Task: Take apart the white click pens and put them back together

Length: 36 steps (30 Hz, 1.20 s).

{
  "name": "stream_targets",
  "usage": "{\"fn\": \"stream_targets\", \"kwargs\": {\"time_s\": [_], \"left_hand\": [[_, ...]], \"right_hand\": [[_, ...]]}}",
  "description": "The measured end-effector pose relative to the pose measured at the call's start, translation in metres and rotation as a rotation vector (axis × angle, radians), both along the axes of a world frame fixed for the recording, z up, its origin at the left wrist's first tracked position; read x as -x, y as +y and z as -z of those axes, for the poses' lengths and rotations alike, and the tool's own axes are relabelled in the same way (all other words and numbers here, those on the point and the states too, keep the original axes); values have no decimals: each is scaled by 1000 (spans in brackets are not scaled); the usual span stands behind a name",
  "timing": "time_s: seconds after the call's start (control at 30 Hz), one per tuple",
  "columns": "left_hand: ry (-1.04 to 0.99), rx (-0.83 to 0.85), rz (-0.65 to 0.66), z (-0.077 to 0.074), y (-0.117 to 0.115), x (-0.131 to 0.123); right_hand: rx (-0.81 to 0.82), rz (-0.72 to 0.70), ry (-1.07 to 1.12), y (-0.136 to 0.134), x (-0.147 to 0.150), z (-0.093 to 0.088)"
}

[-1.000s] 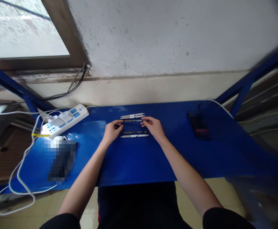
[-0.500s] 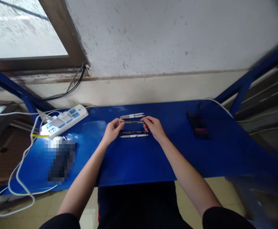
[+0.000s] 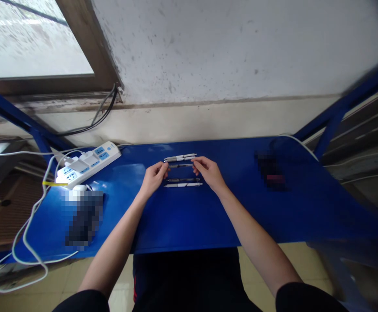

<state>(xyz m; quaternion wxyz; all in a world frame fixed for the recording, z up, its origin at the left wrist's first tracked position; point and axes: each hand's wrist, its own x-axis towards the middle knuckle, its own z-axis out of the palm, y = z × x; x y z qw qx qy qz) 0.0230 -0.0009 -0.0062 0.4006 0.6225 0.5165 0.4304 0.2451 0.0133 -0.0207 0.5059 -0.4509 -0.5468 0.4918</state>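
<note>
A dark pen (image 3: 181, 165) lies crosswise between my hands. My left hand (image 3: 154, 177) pinches its left end between thumb and fingers, and my right hand (image 3: 207, 171) pinches the right end. Just beyond it are white pens (image 3: 180, 157) lying close together, side by side. On the near side rest a black pen (image 3: 182, 180) and, below that, a white pen (image 3: 182, 185), roughly parallel to each other. My right fingers hover near the black pen's right end.
The pens are on a blue table (image 3: 189, 221). A white power strip (image 3: 89, 164) with plugs and cables (image 3: 29, 216) sits at the left, near a blurred dark object (image 3: 85, 219). Another blurred dark object (image 3: 269, 170) lies at the right. A wall (image 3: 208, 121) stands behind.
The dark pen and both hands have barely shifted; my fingers have changed position slightly at its ends. The other pens keep their places.
</note>
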Motion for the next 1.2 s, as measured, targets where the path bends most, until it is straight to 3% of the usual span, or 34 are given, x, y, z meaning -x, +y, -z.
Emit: {"fn": "stream_targets", "kwargs": {"time_s": [0.13,0.33,0.5,0.67,0.77,0.87,1.2], "left_hand": [[-126,6,90,2,0,-2],[-38,23,67,0,-2,-1],[-125,51,173,-3,-4,-3],[-45,62,120,-2,-4,-3],[-95,23,153,-3,-4,-3],[-18,24,148,-4,-4,-2],[-49,36,80,-3,-2,0]], "right_hand": [[17,41,18,2,-1,4],[54,36,50,1,-1,1],[62,50,72,1,-3,0],[73,37,77,0,-2,-1],[119,44,79,-2,-1,-2],[160,38,80,-3,-1,-3],[66,24,95,0,-2,-5]]}}
